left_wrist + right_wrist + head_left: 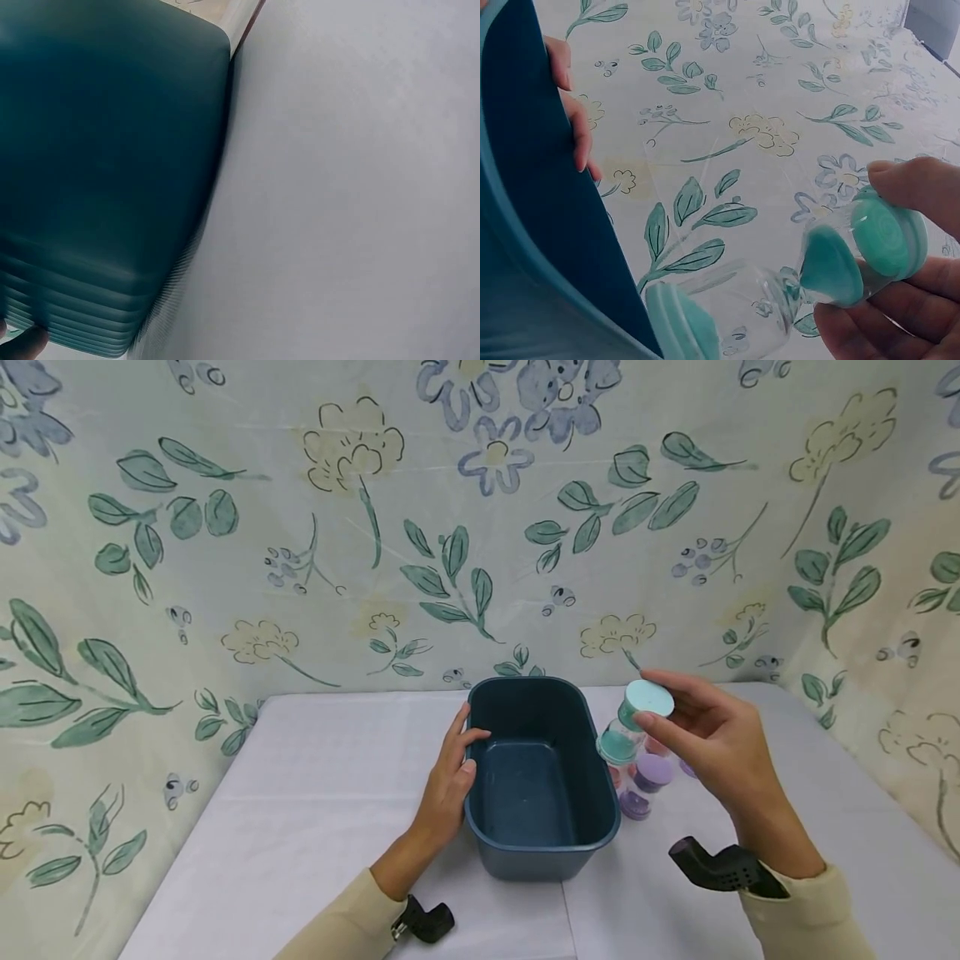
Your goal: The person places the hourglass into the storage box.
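Note:
My right hand (720,739) pinches a sand timer (619,745) by its upper teal cap, the thumb in front and the fingers behind. The timer has clear bulbs, teal sand and a teal cap at each end. It is tilted, its lower cap (679,322) overlapping the bin's right rim in the head view. My left hand (447,777) grips the left rim of a dark blue plastic bin (525,793), fingertips (581,135) reaching over the edge. The inside of the bin shows bare.
Right of the bin, beneath my right hand, stands a purple-capped sand timer (637,802). Pink ones (655,746) are partly hidden behind it and the hand. A white cloth (337,793) covers the table. Behind hangs a floral curtain (480,527).

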### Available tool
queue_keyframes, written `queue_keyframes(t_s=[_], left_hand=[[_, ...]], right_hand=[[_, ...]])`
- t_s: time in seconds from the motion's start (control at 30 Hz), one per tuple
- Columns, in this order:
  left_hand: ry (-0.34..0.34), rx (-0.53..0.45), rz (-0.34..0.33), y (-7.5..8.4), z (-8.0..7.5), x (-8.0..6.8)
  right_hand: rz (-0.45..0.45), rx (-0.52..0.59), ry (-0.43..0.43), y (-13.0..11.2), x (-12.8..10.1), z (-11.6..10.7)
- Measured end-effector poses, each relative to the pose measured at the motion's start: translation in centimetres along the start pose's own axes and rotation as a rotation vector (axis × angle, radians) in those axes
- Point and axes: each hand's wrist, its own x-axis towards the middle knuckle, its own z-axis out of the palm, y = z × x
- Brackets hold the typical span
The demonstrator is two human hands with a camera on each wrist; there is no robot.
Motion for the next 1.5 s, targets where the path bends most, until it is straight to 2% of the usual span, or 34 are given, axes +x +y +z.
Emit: queue_keyframes(t_s=[0.27,0.6,0.77,1.27,1.5], left_hand=[[-0.001,-0.003,0.007,0.1,0.0,0.1],[0.004,0.011,0.008,0.2,-0.3,0.2],[-0.003,0.021,0.000,0.2,-0.1,0.2],[0.005,0.036,0.016,-0.3,0.0,0.1],[0.001,0.031,-0.003,-0.1,-0.1,0.1]], right_hand=[[-0.010,-0.001,-0.044,-0.7,0.0,0.7],[-0.086,0.056,-0.169,-0.6,0.5,2.6],[-0.058,0.073,-0.219,-0.4,0.4,3.4],[-0.007,0.092,-0.287,-0.2,-0.2,6.1],[-0.050,0.142,-0.347,0.2,-0.7,7.3]])
